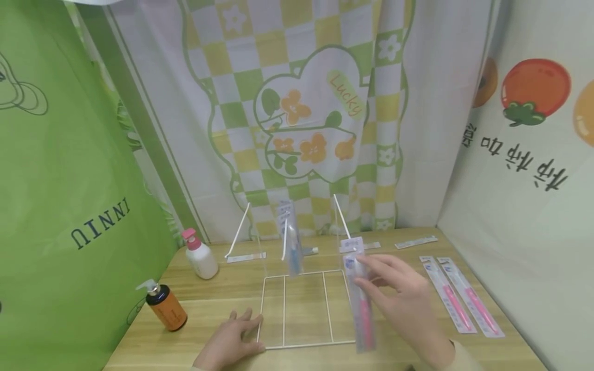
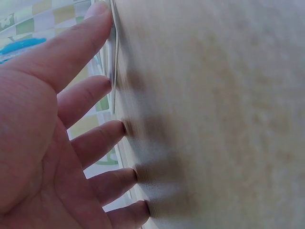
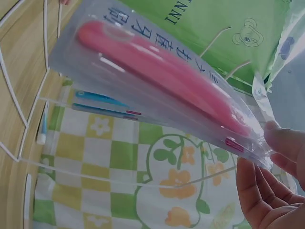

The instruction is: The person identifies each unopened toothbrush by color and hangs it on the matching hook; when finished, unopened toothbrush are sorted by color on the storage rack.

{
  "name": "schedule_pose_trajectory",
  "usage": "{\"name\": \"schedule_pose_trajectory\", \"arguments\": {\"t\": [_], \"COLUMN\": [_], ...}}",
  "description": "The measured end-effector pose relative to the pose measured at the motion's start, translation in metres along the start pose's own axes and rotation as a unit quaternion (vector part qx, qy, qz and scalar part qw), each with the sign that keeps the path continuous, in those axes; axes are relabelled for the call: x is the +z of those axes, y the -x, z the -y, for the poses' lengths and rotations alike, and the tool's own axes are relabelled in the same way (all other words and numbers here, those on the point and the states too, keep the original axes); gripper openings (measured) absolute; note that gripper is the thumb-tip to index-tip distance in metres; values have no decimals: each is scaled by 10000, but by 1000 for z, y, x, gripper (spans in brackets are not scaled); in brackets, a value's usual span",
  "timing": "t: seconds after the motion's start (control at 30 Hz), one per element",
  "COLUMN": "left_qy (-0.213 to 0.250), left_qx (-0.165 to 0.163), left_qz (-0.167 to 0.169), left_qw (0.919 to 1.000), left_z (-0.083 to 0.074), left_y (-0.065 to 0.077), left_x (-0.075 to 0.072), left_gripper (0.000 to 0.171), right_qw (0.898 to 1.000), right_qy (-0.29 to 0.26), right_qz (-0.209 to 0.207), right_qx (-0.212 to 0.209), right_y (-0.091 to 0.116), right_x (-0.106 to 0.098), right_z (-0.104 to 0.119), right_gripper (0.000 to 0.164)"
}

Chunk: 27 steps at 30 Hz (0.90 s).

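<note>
My right hand [image 1: 403, 296] pinches the upper end of a packaged pink toothbrush [image 1: 364, 314], which hangs down near the right prong of a white wire display rack [image 1: 284, 314]. In the right wrist view, the thumb and fingers grip the clear pack's narrow end, with its pink handle [image 3: 162, 76] facing the camera. A packaged blue toothbrush [image 1: 293, 250] hangs at the rack's middle prong. Beside the front left corner of the rack base, my left hand [image 1: 232, 337] rests with spread fingers on the table. Its thumb [image 2: 71, 50] touches the wire in the left wrist view.
Two packaged pink toothbrushes [image 1: 447, 293] lie at the table's right. On the left stand a white pump bottle with a pink top [image 1: 202, 261] and an orange pump bottle [image 1: 169, 310]. Label strips [image 1: 246, 257] lie along the back, before a checked curtain [image 1: 297, 46].
</note>
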State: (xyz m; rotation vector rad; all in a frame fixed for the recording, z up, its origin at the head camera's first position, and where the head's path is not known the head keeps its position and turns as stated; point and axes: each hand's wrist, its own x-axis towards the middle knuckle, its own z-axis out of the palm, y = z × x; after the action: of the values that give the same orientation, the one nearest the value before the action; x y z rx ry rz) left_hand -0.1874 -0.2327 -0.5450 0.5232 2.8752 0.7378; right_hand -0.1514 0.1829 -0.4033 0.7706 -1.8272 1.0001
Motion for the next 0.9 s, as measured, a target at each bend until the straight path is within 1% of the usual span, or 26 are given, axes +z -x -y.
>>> {"name": "schedule_pose_trajectory", "arguments": {"t": [0.13, 0.3, 0.47, 0.57, 0.77, 0.9], "left_qy": [28, 66, 50, 64, 109, 85], "left_qx": [-2, 14, 11, -21, -80, -80], "left_qz": [-1, -21, -14, 14, 71, 55], "left_qw": [10000, 10000, 10000, 10000, 9999, 9999], "left_z": [0, 0, -1, -1, 1, 3], "left_y": [0, 0, 0, 0, -1, -2], "left_x": [0, 0, -1, -1, 2, 3], "left_gripper": [79, 78, 78, 79, 80, 80], "right_qw": [10000, 9995, 9996, 9995, 9986, 9983], "right_qy": [20, 29, 15, 54, 183, 315], "right_qz": [-59, -237, -280, -305, -496, -492], "right_qx": [-48, -191, -52, 13, -74, -44], "right_y": [2, 2, 0, -1, -7, -13], "right_x": [8, 20, 32, 39, 53, 63], "right_z": [-9, -24, -38, -47, -66, -81], "right_gripper": [43, 38, 51, 54, 50, 47]}}
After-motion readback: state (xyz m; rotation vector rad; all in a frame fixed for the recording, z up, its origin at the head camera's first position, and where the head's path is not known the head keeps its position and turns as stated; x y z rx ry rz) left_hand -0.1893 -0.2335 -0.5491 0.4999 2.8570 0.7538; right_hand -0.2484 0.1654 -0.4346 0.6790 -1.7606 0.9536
